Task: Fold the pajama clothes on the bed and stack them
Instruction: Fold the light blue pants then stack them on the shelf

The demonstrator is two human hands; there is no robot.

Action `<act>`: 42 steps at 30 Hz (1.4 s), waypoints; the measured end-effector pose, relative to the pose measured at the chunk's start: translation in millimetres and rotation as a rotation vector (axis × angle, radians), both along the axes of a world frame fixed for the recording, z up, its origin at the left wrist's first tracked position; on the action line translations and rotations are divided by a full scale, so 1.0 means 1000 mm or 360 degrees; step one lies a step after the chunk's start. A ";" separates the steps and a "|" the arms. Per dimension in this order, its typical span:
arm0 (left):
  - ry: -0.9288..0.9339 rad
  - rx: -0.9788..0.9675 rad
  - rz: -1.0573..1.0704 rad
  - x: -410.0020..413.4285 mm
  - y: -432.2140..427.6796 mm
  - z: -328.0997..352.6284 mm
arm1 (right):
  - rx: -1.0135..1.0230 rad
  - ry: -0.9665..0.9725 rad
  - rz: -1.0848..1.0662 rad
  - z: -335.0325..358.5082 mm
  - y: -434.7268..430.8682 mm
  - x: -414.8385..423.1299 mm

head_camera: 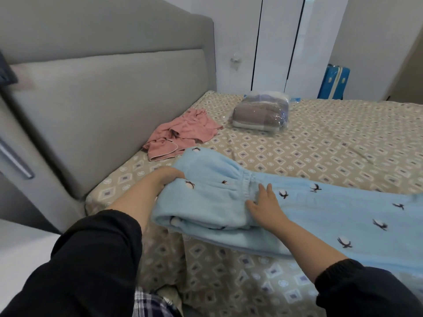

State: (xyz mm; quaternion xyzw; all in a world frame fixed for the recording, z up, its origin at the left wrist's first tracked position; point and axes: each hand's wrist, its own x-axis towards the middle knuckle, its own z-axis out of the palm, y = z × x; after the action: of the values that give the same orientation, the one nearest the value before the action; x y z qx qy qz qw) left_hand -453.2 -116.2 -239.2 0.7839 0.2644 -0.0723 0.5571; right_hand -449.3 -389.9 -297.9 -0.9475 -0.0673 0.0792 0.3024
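Light blue fleece pajama pants [297, 211] with small dark bird prints lie across the near part of the bed [332, 145], waistband end to the left, folded over on itself. My left hand [168, 176] grips the left edge of the folded waist part. My right hand [265, 207] lies flat on the fabric by the elastic waistband, fingers spread. A crumpled pink pajama piece [183, 136] lies unfolded beyond, near the headboard.
A grey padded headboard [103, 99] rises on the left. A clear plastic bag with folded grey bedding [261, 113] sits farther back on the bed. A blue suitcase [334, 82] stands by the far wall. The patterned sheet hangs over the near bed edge.
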 end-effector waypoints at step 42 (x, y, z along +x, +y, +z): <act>-0.0365 -0.0385 -0.0113 0.000 -0.225 -0.069 | 0.0571 0.0140 -0.0484 -0.006 -0.216 0.014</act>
State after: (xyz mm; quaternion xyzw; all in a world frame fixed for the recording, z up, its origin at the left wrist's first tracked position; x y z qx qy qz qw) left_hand -453.0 -341.5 -307.7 0.7230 0.1606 -0.0333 0.6711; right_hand -435.3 -606.4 -303.7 -0.8734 0.0764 0.0608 0.4771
